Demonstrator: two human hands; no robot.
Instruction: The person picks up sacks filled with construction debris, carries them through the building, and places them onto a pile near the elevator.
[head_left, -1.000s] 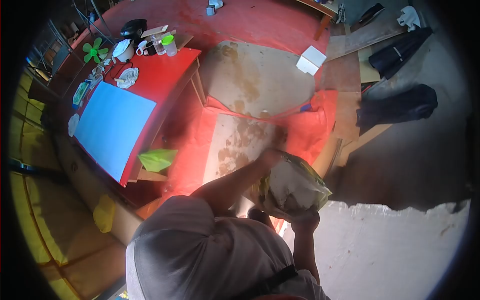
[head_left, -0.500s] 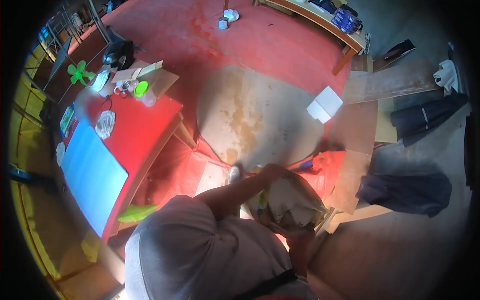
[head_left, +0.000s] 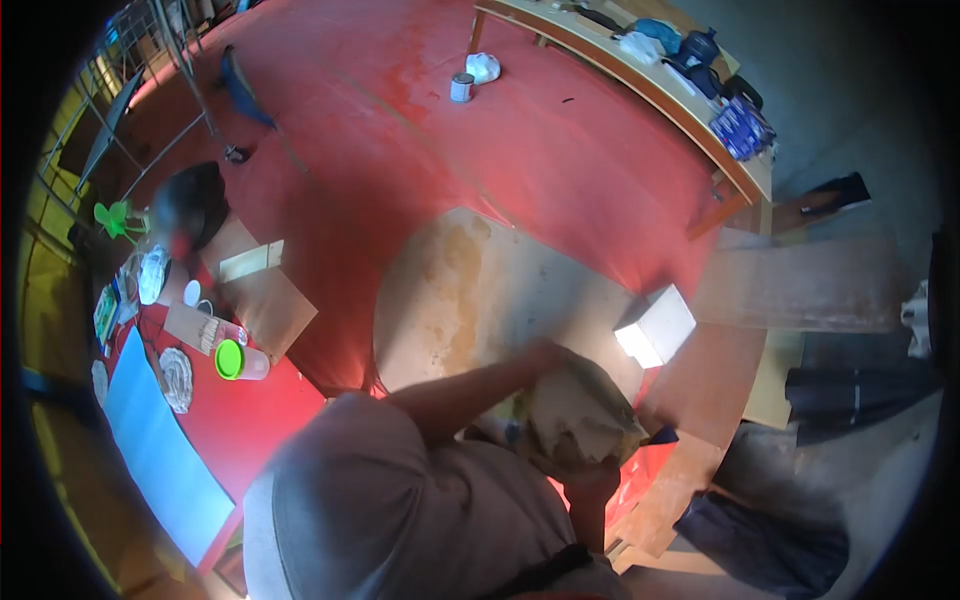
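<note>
A plastic bag with pale contents is carried in front of the body at the lower middle. My left hand is at its upper left edge, with the fingers wrapped on the rim. Below the bag, my right hand grips its lower edge, dark and partly blurred. The bag's mouth gapes and its rim is crumpled. A grey cap and shirt fill the bottom of the view.
On the left, a red table bears a blue sheet and a green-lidded jar. A white box stands right of the pale floor sheet. Beyond are a long table, a can and dark clothes.
The view has moved forward across the floor: the red table has slid down and left, and more of the far table shows. Both hands still hold the bag.
</note>
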